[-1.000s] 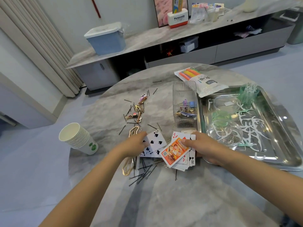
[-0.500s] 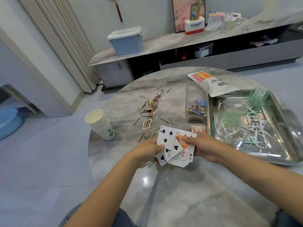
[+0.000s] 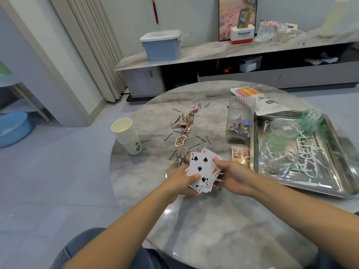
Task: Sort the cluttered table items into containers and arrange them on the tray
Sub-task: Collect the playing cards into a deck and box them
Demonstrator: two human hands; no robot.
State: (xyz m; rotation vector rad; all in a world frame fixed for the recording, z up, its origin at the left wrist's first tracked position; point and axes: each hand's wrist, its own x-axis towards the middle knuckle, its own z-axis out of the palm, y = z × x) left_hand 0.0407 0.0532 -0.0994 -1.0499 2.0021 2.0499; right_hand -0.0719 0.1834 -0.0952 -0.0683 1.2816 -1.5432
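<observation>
Over a round marble table (image 3: 223,226), we held a loose stack of playing cards (image 3: 202,167) between both hands, a five of spades on top. Our left hand (image 3: 183,181) gripped the stack from below with its thumb on the card face; our right hand (image 3: 232,176) curled its fingers round the opposite edge. One card (image 3: 240,156) lay face up beside the steel tray (image 3: 338,183) of glass bowls and floss picks. Hairpins (image 3: 184,131), a clear ribbed container (image 3: 240,121) and stacked paper cups (image 3: 127,135) stood beyond.
</observation>
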